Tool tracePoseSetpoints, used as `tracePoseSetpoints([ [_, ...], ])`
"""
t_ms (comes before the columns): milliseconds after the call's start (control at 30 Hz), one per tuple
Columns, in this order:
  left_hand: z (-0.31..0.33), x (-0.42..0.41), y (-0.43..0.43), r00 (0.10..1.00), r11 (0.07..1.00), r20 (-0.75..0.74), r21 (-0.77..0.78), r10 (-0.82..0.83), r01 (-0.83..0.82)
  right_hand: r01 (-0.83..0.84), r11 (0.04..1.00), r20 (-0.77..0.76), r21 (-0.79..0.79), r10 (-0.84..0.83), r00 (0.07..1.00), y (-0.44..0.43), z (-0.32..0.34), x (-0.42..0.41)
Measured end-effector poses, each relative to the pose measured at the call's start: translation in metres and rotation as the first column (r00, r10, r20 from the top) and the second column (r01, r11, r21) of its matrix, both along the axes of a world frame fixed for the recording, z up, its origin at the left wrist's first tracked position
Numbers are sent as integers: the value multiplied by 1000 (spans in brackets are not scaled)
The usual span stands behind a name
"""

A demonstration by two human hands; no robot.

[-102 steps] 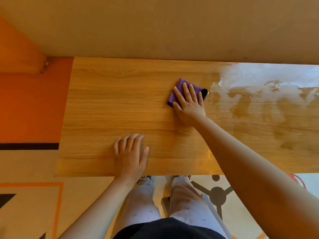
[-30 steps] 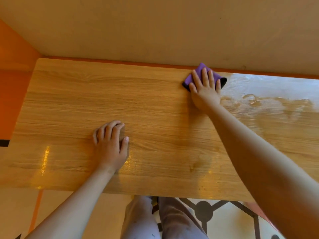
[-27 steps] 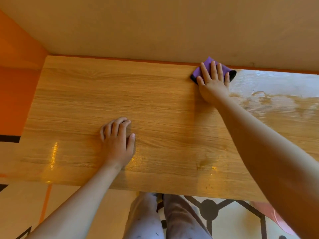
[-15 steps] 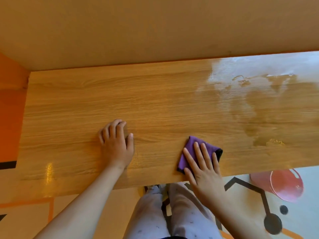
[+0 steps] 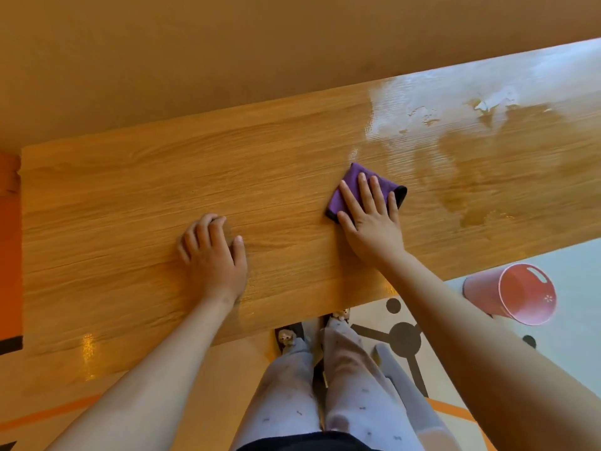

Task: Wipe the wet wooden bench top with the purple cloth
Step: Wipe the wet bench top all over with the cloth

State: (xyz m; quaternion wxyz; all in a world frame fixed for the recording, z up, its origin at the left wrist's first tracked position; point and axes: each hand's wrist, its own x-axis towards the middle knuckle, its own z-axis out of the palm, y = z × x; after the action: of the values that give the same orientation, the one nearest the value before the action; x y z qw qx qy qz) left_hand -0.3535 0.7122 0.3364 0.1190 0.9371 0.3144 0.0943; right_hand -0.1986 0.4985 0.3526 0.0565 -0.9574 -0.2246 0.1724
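The wooden bench top (image 5: pixel 130 206) runs across the view, tilted up to the right. Its right part is wet, with a shiny film and darker water patches (image 5: pixel 471 157). A folded purple cloth (image 5: pixel 349 182) lies flat on the wood just left of the wet area. My right hand (image 5: pixel 370 216) presses on the cloth with straight, spread fingers and covers most of it. My left hand (image 5: pixel 211 255) rests on the dry wood to the left, its fingers bent at the tips and holding nothing.
A beige wall (image 5: pixel 227 53) stands behind the bench. A pink bucket (image 5: pixel 514 292) lies on its side on the floor under the bench's near right edge. My legs (image 5: pixel 325 379) stand at the near edge. Orange wall (image 5: pixel 9 249) borders the left end.
My right hand swept the cloth from the far edge to the near edge, and now has moved it back up to the middle, beside the wet patch. My left hand stayed put.
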Motion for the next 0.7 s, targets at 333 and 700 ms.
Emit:
tracePoseSetpoints([
  [333, 1, -1, 0, 999, 1000, -43, -21, -14, 13, 16, 999, 9, 46, -17, 1000, -54, -3, -123],
  [700, 30, 44, -127, 913, 907, 3, -113, -407, 405, -46, 996, 4, 82, 46, 999, -61, -2, -115],
])
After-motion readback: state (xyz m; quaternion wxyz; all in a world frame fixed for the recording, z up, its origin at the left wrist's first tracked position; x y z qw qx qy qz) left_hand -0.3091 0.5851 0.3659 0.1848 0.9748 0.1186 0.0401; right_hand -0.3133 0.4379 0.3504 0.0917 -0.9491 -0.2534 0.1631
